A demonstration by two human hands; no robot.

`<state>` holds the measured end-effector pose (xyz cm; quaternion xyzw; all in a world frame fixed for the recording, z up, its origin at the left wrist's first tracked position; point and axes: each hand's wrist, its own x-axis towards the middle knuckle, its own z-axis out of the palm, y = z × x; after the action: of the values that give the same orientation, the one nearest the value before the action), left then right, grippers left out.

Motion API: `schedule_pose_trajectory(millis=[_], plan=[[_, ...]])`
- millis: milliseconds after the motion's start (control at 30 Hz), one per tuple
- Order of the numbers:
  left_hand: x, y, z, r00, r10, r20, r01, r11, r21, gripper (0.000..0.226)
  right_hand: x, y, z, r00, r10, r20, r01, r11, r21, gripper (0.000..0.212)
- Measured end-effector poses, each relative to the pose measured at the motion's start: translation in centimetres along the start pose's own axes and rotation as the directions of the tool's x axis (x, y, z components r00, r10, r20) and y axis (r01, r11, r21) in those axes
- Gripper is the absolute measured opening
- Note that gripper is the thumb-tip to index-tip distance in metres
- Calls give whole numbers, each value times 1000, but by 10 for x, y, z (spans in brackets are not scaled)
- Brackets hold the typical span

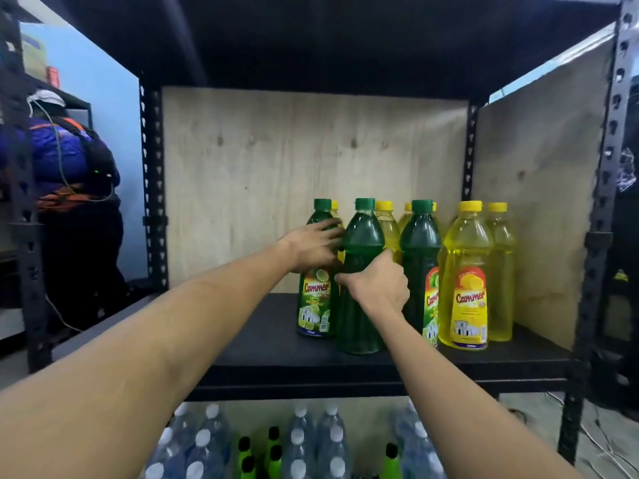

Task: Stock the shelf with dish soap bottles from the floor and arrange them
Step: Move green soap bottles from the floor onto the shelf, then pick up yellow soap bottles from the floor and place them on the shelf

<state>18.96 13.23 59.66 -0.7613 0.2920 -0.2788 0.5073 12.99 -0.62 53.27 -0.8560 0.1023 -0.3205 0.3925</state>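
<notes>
On the black shelf board [262,344] stand green and yellow dish soap bottles, grouped at the right half. My left hand [313,248] grips the leftmost green bottle [315,305] at its shoulder; its label faces me. My right hand [378,283] is closed around the middle of a second green bottle [361,236], whose label is turned away. A third green bottle [420,250] stands just to the right. A yellow bottle [466,278] stands at the front right, with several more yellow ones [501,271] behind the row, partly hidden.
Plywood panels [276,188] close the shelf's back and right side. The left half of the shelf board holds nothing. The lower shelf holds packed water bottles [304,444] and green black-capped bottles [273,451]. A person in a purple jacket [69,160] stands at the left.
</notes>
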Motion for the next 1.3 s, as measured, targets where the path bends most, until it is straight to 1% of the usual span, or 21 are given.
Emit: schedule_pose_trajectory(millis=[133, 200, 300, 367, 433, 500, 567, 600, 633, 667, 733, 767, 800, 833, 867, 933, 1000, 1067, 1133, 1233, 1300], plan=[[-4, -4, 2, 999, -16, -49, 17, 1000, 18, 60, -5, 3, -3, 1000, -17, 3, 17, 1000, -1, 90], [-10, -6, 3, 995, -62, -82, 63, 998, 2, 66, -10, 4, -6, 999, -28, 30, 28, 1000, -6, 95], [-24, -11, -4, 986, -139, -91, 139, 990, -6, 86, -19, 8, -15, 995, -47, 84, 49, 999, -19, 102], [-43, -15, -11, 973, -215, -90, 212, 976, -42, 92, -28, 12, -25, 993, -84, 86, 87, 996, -26, 100], [-65, -14, -19, 945, -302, -123, 288, 951, -115, 94, -42, 27, -43, 989, -138, 55, 139, 990, -19, 93], [-91, 5, -27, 861, -434, -265, 361, 888, -284, 88, -63, 51, -61, 984, -173, 47, 174, 984, -23, 82], [-112, 50, -40, 739, -509, -441, 287, 831, -477, 61, -95, 91, -76, 987, -135, 82, 136, 991, -8, 58], [-120, 86, -47, 713, -520, -471, 197, 793, -577, 48, -117, 119, -80, 987, -92, 129, 96, 995, -21, 47], [-128, 123, -55, 716, -503, -484, 93, 756, -648, 39, -137, 145, -80, 982, -41, 186, 54, 996, -65, 39], [-134, 170, -64, 747, -464, -476, -17, 703, -711, 33, -159, 178, -80, 966, 37, 257, 1, 989, -145, 35], [-143, 264, -79, 832, -365, -416, -169, 549, -819, 26, -197, 249, -74, 883, 224, 413, -102, 949, -298, 28], [-144, 311, -86, 892, -298, -340, -184, 446, -876, 25, -213, 287, -71, 813, 336, 476, -171, 918, -357, 26], [-143, 353, -90, 950, -212, -228, -148, 335, -930, 24, -228, 321, -67, 735, 439, 517, -239, 881, -409, 26], [-137, 394, -92, 989, -112, -92, -67, 209, -976, 23, -240, 356, -63, 662, 530, 529, -299, 835, -462, 28], [-129, 432, -89, 999, -16, 42, 43, 73, -996, 22, -250, 387, -59, 606, 605, 516, -351, 786, -509, 33], [-106, 502, -74, 959, 127, 252, 272, -183, -945, 19, -265, 444, -46, 525, 718, 457, -442, 689, -574, 49], [-85, 560, -56, 890, 218, 400, 454, -345, -822, 23, -277, 488, -30, 457, 785, 418, -499, 616, -610, 64], [-68, 611, -36, 811, 304, 501, 585, -408, -700, 24, -280, 525, -9, 425, 819, 385, -565, 572, -595, 69], [-54, 649, -18, 745, 364, 560, 667, -412, -621, 24, -276, 551, 13, 411, 841, 353, -642, 542, -543, 71], [-28, 689, 13, 713, 392, 581, 701, -375, -607, 31, -262, 583, 49, 383, 853, 355, -680, 520, -516, 89], [-13, 707, 29, 703, 411, 581, 710, -357, -607, 35, -255, 599, 67, 382, 855, 351, -673, 517, -529, 94]])
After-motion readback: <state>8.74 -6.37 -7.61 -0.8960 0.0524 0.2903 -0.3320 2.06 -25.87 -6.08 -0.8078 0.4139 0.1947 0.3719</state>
